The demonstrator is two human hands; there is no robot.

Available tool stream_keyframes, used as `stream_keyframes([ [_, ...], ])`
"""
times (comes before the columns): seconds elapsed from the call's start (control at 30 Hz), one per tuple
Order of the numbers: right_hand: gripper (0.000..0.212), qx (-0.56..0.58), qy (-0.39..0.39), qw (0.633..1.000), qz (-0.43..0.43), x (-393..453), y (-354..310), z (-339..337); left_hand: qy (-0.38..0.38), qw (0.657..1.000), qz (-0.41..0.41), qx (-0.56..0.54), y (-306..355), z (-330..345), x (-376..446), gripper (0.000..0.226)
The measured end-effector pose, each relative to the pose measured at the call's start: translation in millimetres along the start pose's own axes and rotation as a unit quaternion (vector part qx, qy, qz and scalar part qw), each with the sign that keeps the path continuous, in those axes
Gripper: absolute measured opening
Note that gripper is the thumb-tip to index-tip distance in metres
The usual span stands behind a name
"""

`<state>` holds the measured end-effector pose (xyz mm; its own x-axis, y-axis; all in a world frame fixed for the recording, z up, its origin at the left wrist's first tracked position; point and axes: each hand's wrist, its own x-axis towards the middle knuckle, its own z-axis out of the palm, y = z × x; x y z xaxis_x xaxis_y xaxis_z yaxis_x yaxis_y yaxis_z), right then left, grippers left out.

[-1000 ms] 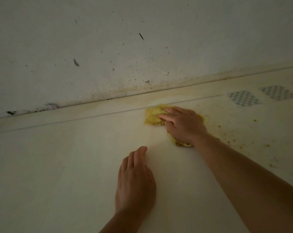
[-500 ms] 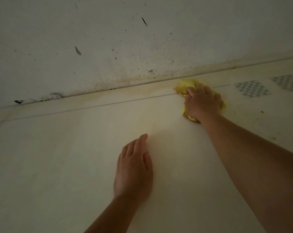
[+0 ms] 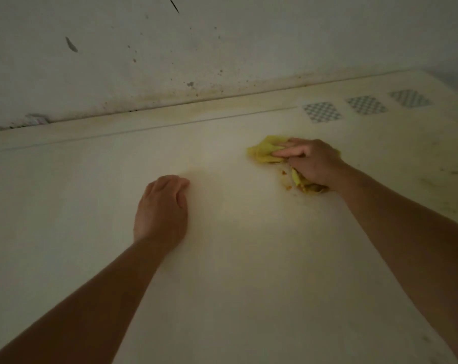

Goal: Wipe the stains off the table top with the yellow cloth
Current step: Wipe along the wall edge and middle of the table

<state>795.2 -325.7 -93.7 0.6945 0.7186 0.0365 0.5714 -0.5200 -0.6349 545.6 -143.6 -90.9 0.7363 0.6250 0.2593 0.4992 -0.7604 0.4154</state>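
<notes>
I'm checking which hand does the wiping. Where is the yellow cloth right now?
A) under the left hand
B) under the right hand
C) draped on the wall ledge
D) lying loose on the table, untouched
B: the right hand presses the yellow cloth onto the table top; the left hand rests bare.

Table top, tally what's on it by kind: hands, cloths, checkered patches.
Hands: 2, left hand and right hand
Cloths: 1, yellow cloth
Checkered patches: 3
Total: 6
</notes>
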Motion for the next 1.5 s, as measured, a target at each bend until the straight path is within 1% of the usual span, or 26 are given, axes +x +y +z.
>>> stream_keyframes([
  [0.1, 0.046, 0.056, -0.030, 0.998, -0.014, -42.9, -20.1, 1.0, -0.031, 0.999, -0.001, 0.037, -1.7, 0.2, 4.7, 0.031],
  [0.17, 0.046, 0.063, -0.050, 0.996, -0.027, -76.1, -29.8, 2.8, -0.063, 0.996, 0.004, 0.066, -1.7, -0.3, 5.1, 0.034],
  [0.23, 0.045, 0.061, -0.052, 0.996, -0.036, -108.0, -36.0, 5.2, -0.069, 0.995, 0.000, 0.072, 0.8, -1.9, -2.8, 0.035],
  [0.3, 0.045, 0.062, -0.054, 0.996, -0.047, -137.6, -43.3, 8.0, -0.053, 0.997, -0.002, 0.054, 8.1, -4.2, -20.1, 0.034],
  [0.37, 0.042, 0.064, -0.056, 0.995, -0.055, -168.4, -50.7, 10.2, -0.041, 0.999, 0.014, 0.024, 20.8, -7.6, -45.1, 0.034],
  [0.5, 0.031, 0.069, -0.064, 0.994, -0.055, -233.5, -64.7, 15.9, -0.058, 0.997, 0.047, -0.027, 48.4, -15.2, -97.7, 0.035],
  [0.7, 0.025, 0.062, -0.061, 0.996, -0.033, -327.9, -81.8, 22.2, -0.086, 0.993, 0.030, -0.069, 84.4, -25.5, -178.6, 0.039],
  [0.8, 0.026, 0.066, -0.051, 0.996, -0.019, -369.2, -88.4, 24.2, -0.092, 0.990, 0.031, -0.099, 97.7, -28.1, -216.9, 0.041],
  [0.97, 0.024, 0.050, -0.041, 0.998, -0.015, -416.9, -92.8, 28.2, -0.091, 0.983, 0.040, -0.152, 107.6, -25.6, -249.1, 0.041],
  [1.1, 0.023, 0.047, -0.027, 0.998, -0.009, -443.4, -85.4, 25.5, -0.085, 0.986, 0.057, -0.134, 103.4, -26.2, -251.4, 0.040],
  [1.27, 0.022, 0.056, 0.005, 0.998, 0.033, -463.8, -69.6, 13.4, -0.082, 0.988, 0.069, -0.113, 104.1, -26.2, -250.7, 0.039],
  [1.4, 0.029, 0.065, 0.044, 0.994, 0.081, -470.6, -52.1, 0.2, -0.080, 0.989, 0.080, -0.099, 105.8, -26.8, -251.6, 0.038],
  [1.5, 0.032, 0.060, 0.063, 0.992, 0.095, -470.3, -45.0, -6.5, -0.083, 0.990, 0.076, -0.087, 107.3, -26.7, -251.6, 0.037],
])
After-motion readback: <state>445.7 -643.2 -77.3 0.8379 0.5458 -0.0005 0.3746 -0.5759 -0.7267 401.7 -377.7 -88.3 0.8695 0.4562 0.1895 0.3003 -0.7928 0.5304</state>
